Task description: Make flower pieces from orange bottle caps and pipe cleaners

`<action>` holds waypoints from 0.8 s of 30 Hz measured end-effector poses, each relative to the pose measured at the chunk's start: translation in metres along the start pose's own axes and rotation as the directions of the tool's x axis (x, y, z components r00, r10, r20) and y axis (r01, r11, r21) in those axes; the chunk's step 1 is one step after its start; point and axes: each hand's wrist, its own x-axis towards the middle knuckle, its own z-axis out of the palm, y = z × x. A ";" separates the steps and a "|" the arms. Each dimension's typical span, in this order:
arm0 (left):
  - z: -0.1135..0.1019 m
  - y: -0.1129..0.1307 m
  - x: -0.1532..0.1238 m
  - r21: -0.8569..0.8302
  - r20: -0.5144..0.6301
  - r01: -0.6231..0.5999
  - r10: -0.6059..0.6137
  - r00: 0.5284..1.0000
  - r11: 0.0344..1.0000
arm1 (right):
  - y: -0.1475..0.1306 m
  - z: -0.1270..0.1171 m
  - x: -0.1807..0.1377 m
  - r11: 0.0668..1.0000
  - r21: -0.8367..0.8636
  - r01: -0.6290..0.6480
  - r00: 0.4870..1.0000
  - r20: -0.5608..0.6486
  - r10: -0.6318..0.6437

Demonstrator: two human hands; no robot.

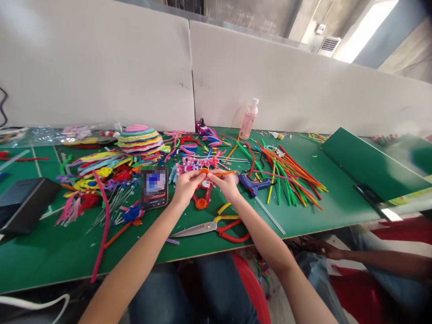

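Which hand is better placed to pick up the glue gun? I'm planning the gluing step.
The right hand, probably: the glue gun lies just to its right on the green table, while the left hand would have to cross over.

Orange pipe cleaner (216, 172): thin, fuzzy, bright orange. Held above the green tabletop (337, 211), between both hands, left hand (186, 185) and right hand (227, 183) meeting at fingertips. Near end coiled into a small flat loop at the fingertips of both; free end runs straight, roughly level, out to the right past the right hand's fingers toward a blue glue gun. A pinkish-red piece sits just under the coil between the hands; too small to tell its shape or whether it is joined. Both hands pinch closed on the orange strand.
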 end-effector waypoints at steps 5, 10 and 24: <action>-0.007 0.001 0.006 0.128 0.068 -0.051 0.043 0.997 0.990 | -0.009 -0.011 0.001 0.995 -0.103 0.014 0.993 0.121 -0.001; -0.018 0.007 0.005 0.516 0.225 -0.281 0.188 0.956 0.809 | -0.014 -0.022 0.001 0.961 -0.276 0.034 0.982 0.187 0.019; -0.015 0.008 -0.004 0.805 0.336 -0.472 0.378 0.863 0.360 | -0.009 -0.016 -0.001 0.688 -0.688 0.231 0.973 0.178 -0.149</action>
